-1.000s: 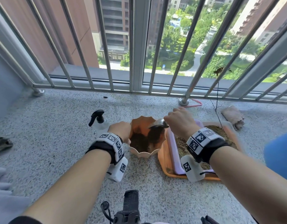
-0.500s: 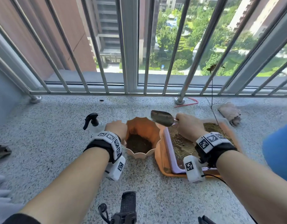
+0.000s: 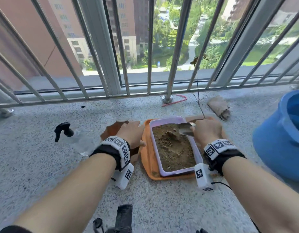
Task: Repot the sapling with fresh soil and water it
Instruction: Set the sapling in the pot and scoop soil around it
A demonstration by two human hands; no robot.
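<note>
My left hand [image 3: 131, 132] grips the rim of the orange scalloped pot [image 3: 111, 129], which it mostly hides. My right hand [image 3: 206, 131] holds a small metal trowel [image 3: 185, 129], its blade dipped into the brown soil [image 3: 174, 148] in the purple tub [image 3: 196, 153]. The tub sits on an orange tray [image 3: 147, 158]. A thin bare sapling [image 3: 198, 91] with a few dried leaves rises behind my right hand; its base is hidden. A clear spray bottle with a black trigger [image 3: 63, 131] lies left of the pot.
A big blue bucket [image 3: 280, 140] stands at the right. A rolled brown cloth [image 3: 218, 107] lies near the railing [image 3: 174, 47], beside a red cord [image 3: 176, 100]. The speckled balcony floor [image 3: 36, 157] stretches left and toward me.
My right hand swung the trowel from over the pot, where soil was falling, back right and down into the tub's soil. My left hand stayed on the pot. The view shifted right.
</note>
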